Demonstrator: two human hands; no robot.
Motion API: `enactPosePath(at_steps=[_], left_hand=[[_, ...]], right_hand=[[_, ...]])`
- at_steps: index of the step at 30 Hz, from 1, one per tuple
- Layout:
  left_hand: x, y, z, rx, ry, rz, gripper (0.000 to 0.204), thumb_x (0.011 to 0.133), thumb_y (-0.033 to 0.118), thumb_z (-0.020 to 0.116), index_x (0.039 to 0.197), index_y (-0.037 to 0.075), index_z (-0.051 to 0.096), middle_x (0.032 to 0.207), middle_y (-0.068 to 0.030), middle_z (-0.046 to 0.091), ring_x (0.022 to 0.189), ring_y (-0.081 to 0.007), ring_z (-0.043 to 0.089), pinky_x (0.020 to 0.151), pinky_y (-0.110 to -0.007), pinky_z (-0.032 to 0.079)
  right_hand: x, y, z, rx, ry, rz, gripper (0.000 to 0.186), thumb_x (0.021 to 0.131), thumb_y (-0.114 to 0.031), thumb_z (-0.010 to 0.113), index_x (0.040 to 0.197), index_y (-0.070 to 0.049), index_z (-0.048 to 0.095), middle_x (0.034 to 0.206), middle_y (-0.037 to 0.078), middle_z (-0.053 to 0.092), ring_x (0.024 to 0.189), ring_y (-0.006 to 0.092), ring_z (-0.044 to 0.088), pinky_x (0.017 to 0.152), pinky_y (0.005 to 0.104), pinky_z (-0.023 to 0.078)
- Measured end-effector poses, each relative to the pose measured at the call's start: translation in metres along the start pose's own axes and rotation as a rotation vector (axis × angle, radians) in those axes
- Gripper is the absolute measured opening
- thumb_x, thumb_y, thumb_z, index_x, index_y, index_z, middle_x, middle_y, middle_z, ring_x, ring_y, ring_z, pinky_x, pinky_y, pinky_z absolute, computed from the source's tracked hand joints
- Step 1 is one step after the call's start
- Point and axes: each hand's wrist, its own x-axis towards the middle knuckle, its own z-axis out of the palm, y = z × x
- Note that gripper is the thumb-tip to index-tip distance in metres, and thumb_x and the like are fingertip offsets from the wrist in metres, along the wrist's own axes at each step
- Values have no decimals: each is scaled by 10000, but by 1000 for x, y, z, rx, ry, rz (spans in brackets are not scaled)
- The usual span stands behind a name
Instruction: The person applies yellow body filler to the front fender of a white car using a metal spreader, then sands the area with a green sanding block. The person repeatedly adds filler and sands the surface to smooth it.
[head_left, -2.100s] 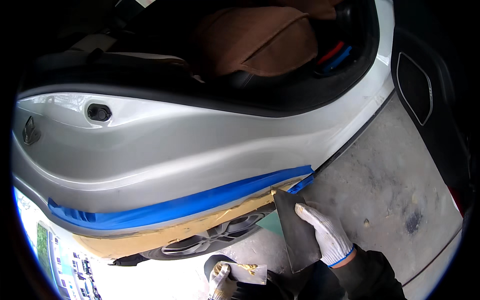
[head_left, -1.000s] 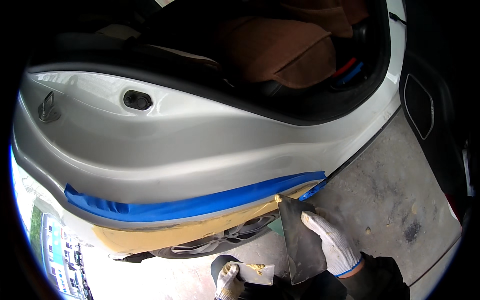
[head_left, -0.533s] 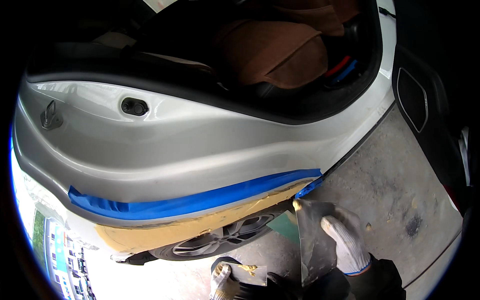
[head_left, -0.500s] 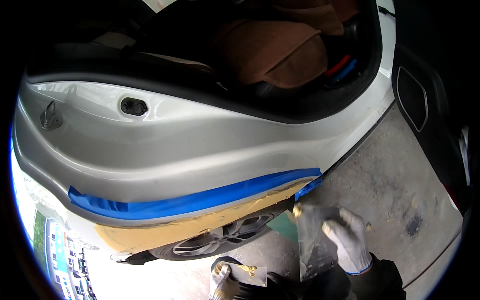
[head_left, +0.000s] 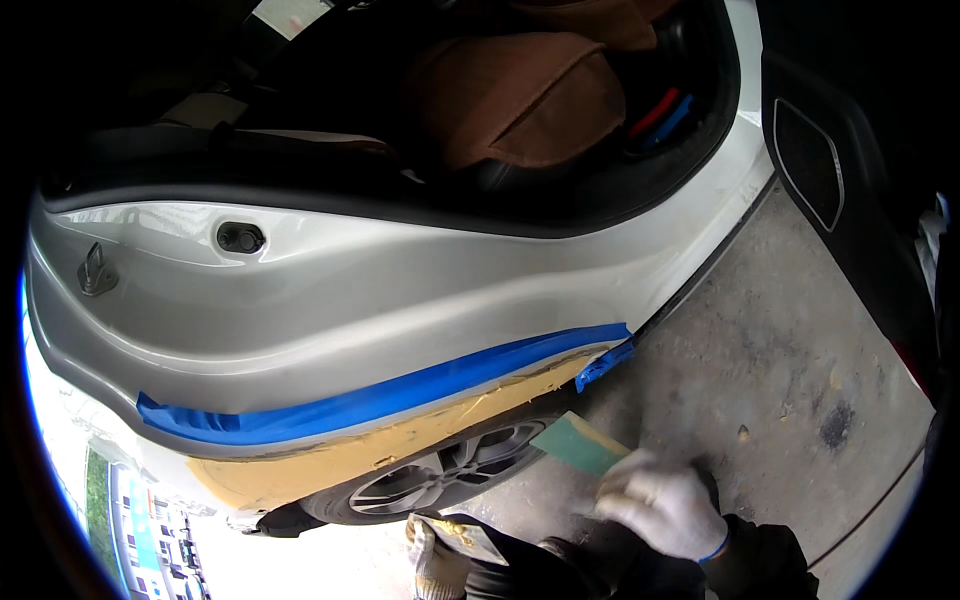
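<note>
Floor (head_left: 740,330), to your right: grey, concrete-like, scuffed and dusty. Dark stain (head_left: 836,427) on it; small pale lump (head_left: 743,433) to the left of that. A dark seam (head_left: 868,510) runs slantwise at your lower right. Light: brightest at your lower left, where the ground washes out to near white and detail is lost. At your far left, a blue-and-white building (head_left: 140,530) with dark window-like rectangles, green patch (head_left: 97,490) beside it, both bent by the lens. Ahead of you, deep shadow around a brown seat (head_left: 530,95).
</note>
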Motion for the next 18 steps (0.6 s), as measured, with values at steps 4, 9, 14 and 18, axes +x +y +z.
enactPosePath(at_steps=[4, 9, 14, 18], left_hand=[[-6, 0, -4, 306, -83, 30, 257, 1037, 347, 496, 1097, 98, 515, 890, -39, 551, 828, -148, 558, 755, -312, 491], [-9, -2, -10, 430, -91, 50, 286, 1056, 324, 441, 1067, 46, 506, 914, -67, 573, 846, -156, 562, 802, -294, 477], [-9, -6, -26, 599, -100, 57, 248, 1025, 270, 497, 1124, 43, 519, 1039, -101, 586, 960, -210, 565, 879, -333, 474], [-3, -16, -60, -182, -133, -353, 327, 996, 190, 551, 1302, 77, 526, 1275, -114, 584, 1185, -254, 539, 1027, -395, 438]], right_hand=[[25, 6, 5, 843, 401, 397, 260, 972, -167, 639, 1107, 54, 664, 938, 15, 660, 846, 67, 592, 765, 225, 499], [41, 2, 15, 949, 382, 489, 289, 973, -167, 634, 1148, 62, 649, 1018, 49, 675, 904, 86, 616, 814, 218, 503], [54, 0, 21, 1111, 354, 518, 301, 967, -170, 636, 1154, 66, 648, 1032, 61, 688, 908, 103, 646, 805, 232, 523], [58, -3, 22, 1145, 285, 498, 296, 968, -166, 636, 1153, 66, 650, 1027, 51, 689, 897, 94, 643, 796, 224, 518]])
